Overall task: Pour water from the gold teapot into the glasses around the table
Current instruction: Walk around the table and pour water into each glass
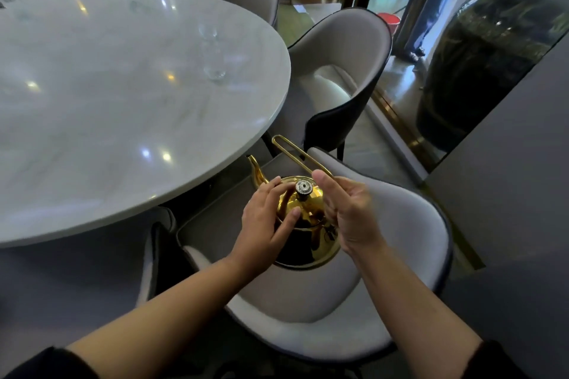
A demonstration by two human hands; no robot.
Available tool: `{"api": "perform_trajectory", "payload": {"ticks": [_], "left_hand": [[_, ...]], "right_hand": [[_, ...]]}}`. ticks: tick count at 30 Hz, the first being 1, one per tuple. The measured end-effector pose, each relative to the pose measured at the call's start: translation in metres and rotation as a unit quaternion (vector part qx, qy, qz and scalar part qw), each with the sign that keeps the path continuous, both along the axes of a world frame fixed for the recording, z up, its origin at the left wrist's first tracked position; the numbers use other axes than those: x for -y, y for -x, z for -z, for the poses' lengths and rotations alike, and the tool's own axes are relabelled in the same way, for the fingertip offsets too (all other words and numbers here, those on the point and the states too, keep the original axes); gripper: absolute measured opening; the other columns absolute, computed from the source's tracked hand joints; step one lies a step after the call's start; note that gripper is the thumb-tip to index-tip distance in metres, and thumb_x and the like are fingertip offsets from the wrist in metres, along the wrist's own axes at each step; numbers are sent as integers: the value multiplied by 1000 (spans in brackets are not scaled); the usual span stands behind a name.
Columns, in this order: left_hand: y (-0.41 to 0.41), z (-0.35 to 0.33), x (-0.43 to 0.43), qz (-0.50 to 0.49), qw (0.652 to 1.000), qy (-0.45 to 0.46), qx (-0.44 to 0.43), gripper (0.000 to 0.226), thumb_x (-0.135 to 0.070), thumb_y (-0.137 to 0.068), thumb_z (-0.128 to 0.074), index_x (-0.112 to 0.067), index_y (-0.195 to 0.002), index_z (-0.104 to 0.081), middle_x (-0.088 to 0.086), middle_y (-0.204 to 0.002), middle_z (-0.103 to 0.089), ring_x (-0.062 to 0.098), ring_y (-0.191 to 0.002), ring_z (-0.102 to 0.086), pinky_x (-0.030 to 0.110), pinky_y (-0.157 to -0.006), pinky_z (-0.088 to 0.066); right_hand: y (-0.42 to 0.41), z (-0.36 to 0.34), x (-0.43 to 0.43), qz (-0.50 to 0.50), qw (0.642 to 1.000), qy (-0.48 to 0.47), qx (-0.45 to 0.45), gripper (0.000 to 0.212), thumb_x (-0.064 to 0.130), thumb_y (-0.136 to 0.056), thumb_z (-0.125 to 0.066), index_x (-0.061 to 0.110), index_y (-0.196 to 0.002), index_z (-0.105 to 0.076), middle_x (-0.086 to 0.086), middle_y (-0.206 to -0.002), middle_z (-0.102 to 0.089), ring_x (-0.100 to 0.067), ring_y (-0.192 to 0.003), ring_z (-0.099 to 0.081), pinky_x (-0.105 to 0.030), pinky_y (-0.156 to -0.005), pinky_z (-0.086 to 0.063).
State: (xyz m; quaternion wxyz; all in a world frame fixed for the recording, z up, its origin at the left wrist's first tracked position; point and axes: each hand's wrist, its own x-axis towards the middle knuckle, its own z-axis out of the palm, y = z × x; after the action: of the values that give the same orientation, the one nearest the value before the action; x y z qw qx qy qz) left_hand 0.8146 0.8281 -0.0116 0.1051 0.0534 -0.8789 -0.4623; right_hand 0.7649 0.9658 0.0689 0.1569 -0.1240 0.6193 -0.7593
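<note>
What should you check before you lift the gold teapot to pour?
1. Is the gold teapot upright: ok.
2. Is the lid on: ok.
3. Does the left hand rest on the lid: ok.
4. Does the right hand grip the handle: cannot tell.
5. Are the glasses upright on the table: cannot tell, blurred.
6. Is there water inside the gold teapot: cannot tell.

Head view, forward and down
</note>
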Motion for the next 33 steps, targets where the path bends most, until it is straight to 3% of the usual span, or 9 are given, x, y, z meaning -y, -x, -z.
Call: {"api": "perform_trajectory", "payload": {"ticks": [5, 13, 23, 33], "left_hand": [[36, 3, -76, -82, 996, -24, -37, 50, -61, -88, -36, -42, -133, -35, -5, -145, -40, 12, -140, -27, 55, -109, -29], [82, -1, -156, -128, 991, -8, -33, 57, -59, -87, -35, -30, -136, -39, -1, -144, -43, 14, -138, -31, 55, -108, -32], [144, 18, -182, -146, 989, 10, -32, 53, -58, -88, -37, -32, -135, -38, -2, -143, -43, 16, -135, -34, 55, -106, -34], [204, 24, -172, -200, 979, -2, -28, 44, -56, -89, -41, -51, -131, -27, -20, -140, -33, 5, -137, -26, 53, -109, -32]], "right_hand": [[47, -8, -62, -81, 996, -10, -30, 60, 7, -93, -54, 24, -35, -53, 10, -33, -45, 0, -31, -43, -7, -41, -35], [107, -11, -133, -125, 991, -21, -43, 59, 11, -92, -58, 25, -35, -49, 11, -34, -41, -1, -30, -40, -8, -41, -34], [171, 10, -159, -135, 990, -21, -46, 57, 14, -91, -59, 26, -36, -48, 12, -35, -40, -2, -31, -38, -9, -42, -34], [257, 17, -139, -239, 970, -32, -42, 56, 8, -91, -56, 28, -39, -59, 12, -37, -49, 0, -35, -48, -9, -46, -38]]}}
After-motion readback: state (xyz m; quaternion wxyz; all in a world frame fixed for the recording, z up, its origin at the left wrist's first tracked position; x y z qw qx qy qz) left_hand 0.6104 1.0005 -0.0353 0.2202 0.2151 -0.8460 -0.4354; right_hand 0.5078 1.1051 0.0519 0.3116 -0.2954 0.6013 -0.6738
